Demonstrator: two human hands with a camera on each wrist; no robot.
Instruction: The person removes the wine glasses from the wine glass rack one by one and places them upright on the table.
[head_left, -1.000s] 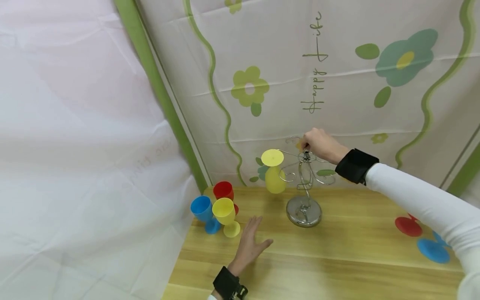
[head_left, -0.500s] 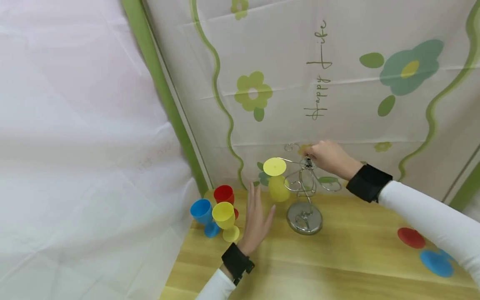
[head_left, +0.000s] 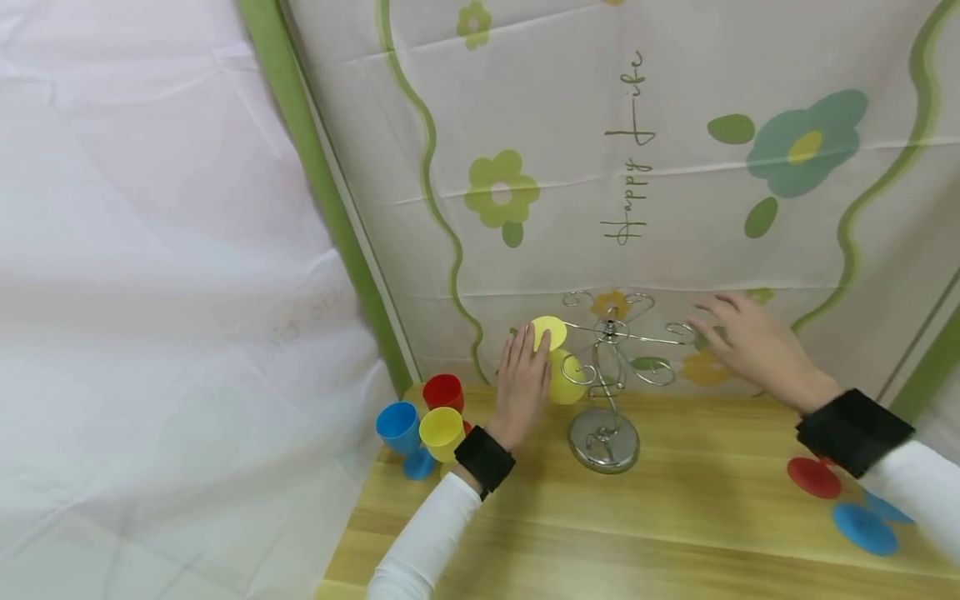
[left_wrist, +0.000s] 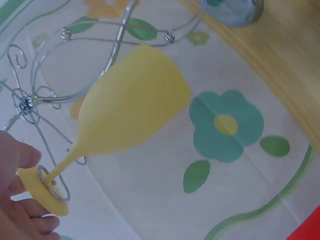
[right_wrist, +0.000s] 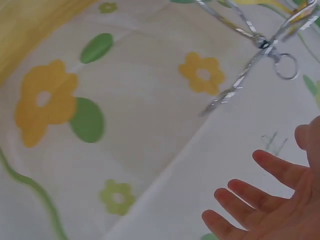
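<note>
A yellow goblet (head_left: 567, 379) hangs upside down from a wire arm of the silver goblet rack (head_left: 603, 440). My left hand (head_left: 521, 383) is at its round foot, and the left wrist view shows the thumb and fingers around that foot (left_wrist: 42, 192). The goblet's bowl (left_wrist: 135, 102) points away from the hand. Right of the rack, my right hand (head_left: 757, 346) is in the air with its fingers spread and nothing in it. The right wrist view has the rack's wire arms (right_wrist: 237, 82) beyond the fingertips.
Upright on the table's left side stand a blue goblet (head_left: 399, 429), a red goblet (head_left: 442, 390) and another yellow goblet (head_left: 442, 429), partly behind the left wrist. At right, red (head_left: 813, 477) and blue (head_left: 865, 529) goblets show their feet. A patterned curtain (head_left: 675, 208) hangs behind the table.
My left hand has moved up from over the table to the hanging goblet's foot. My right hand has left the rack's top and moved right, and more wire arms now show.
</note>
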